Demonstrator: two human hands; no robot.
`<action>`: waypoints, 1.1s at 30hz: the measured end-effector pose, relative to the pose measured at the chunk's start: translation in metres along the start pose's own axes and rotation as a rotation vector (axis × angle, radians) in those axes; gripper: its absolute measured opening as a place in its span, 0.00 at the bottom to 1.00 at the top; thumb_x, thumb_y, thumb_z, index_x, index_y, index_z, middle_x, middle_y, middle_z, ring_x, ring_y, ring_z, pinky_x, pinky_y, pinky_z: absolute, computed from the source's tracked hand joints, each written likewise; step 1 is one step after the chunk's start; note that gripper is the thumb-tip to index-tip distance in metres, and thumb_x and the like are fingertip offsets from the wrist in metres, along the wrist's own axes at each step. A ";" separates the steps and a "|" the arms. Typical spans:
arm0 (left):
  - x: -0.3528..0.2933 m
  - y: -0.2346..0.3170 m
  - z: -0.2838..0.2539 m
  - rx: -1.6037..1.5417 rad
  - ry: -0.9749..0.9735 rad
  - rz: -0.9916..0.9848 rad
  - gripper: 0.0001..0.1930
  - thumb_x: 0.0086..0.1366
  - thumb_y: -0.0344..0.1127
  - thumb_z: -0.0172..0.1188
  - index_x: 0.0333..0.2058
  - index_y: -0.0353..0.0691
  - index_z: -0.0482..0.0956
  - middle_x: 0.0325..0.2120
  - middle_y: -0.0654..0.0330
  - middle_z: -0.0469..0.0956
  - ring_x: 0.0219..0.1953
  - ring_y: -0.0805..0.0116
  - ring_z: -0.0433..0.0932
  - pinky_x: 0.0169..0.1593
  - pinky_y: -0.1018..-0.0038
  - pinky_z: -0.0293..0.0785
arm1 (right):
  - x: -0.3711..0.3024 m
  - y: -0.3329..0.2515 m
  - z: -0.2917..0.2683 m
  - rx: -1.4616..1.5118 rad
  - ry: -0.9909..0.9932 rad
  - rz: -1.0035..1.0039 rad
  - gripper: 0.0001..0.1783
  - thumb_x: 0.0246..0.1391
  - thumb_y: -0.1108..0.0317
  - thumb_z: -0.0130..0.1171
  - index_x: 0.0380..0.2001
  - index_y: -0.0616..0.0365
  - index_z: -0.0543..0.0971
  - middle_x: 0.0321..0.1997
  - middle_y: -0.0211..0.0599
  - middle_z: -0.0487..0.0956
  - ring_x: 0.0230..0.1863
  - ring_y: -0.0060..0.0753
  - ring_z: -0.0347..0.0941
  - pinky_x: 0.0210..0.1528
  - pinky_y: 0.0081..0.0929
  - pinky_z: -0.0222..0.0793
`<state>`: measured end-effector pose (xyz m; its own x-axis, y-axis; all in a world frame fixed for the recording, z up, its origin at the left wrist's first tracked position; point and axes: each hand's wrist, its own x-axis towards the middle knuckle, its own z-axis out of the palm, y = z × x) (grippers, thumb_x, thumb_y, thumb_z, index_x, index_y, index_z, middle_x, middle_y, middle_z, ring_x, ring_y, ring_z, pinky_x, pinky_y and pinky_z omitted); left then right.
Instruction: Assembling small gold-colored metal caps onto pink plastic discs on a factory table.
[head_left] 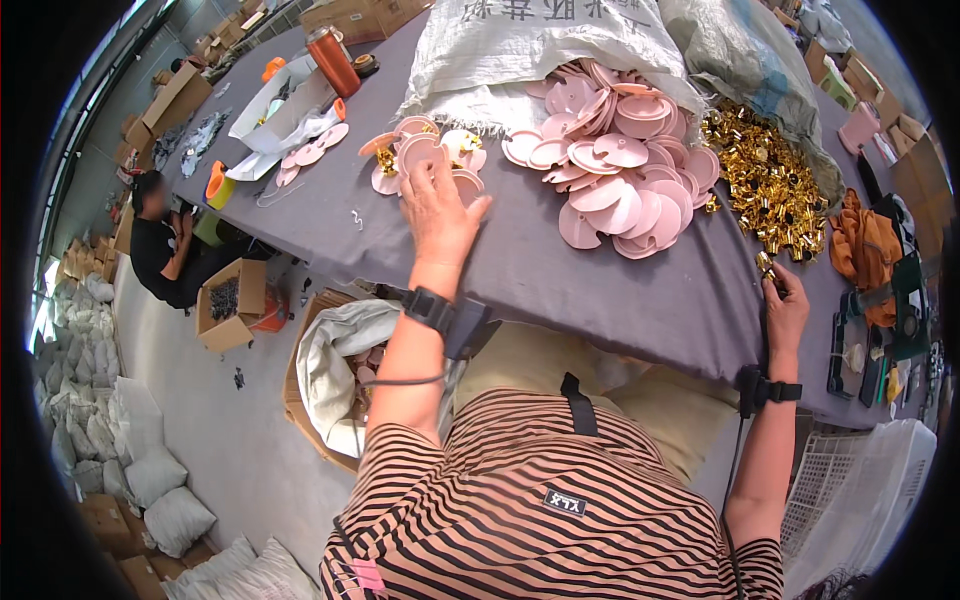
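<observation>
Dark lettering [565,12] on white sack [520,60], left hand [440,215] at pink discs [418,150]

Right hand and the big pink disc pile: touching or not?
Apart: the head view shows grey tablecloth between the right hand and the big pink disc pile.

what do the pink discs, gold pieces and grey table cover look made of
Pink discs: probably plastic, smooth with a soft sheen. Gold pieces: mirror-bright glints suggest metal or metal-coated plastic. Grey table cover: likely cloth, matte, draping in folds.
</observation>
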<state>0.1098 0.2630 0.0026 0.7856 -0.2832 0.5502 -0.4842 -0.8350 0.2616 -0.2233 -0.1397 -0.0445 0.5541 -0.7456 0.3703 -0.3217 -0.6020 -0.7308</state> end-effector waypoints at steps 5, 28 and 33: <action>-0.008 -0.030 0.015 -0.117 0.021 0.092 0.43 0.50 0.39 0.75 0.63 0.33 0.66 0.55 0.44 0.69 0.55 0.46 0.71 0.60 0.57 0.69 | 0.001 -0.003 0.003 0.035 -0.005 0.026 0.17 0.57 0.77 0.65 0.50 0.62 0.82 0.46 0.34 0.83 0.45 0.23 0.78 0.51 0.21 0.73; -0.028 -0.003 -0.023 -2.303 -0.792 -0.697 0.37 0.75 0.62 0.31 0.63 0.31 0.63 0.57 0.32 0.70 0.56 0.33 0.75 0.54 0.58 0.83 | 0.001 0.002 -0.004 0.018 -0.014 0.074 0.17 0.58 0.73 0.65 0.51 0.59 0.81 0.47 0.35 0.83 0.46 0.23 0.78 0.51 0.21 0.73; -0.037 0.039 -0.026 -2.263 -0.748 -0.747 0.37 0.75 0.63 0.29 0.62 0.33 0.64 0.54 0.34 0.72 0.55 0.33 0.75 0.55 0.58 0.83 | -0.007 -0.057 -0.007 -0.550 0.099 -0.210 0.32 0.47 0.72 0.71 0.59 0.48 0.78 0.70 0.47 0.65 0.68 0.51 0.64 0.68 0.40 0.62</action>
<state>0.0516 0.2531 0.0128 0.6401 -0.7646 -0.0757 0.6862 0.5245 0.5040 -0.2145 -0.1026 -0.0013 0.5833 -0.6015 0.5459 -0.5776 -0.7796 -0.2419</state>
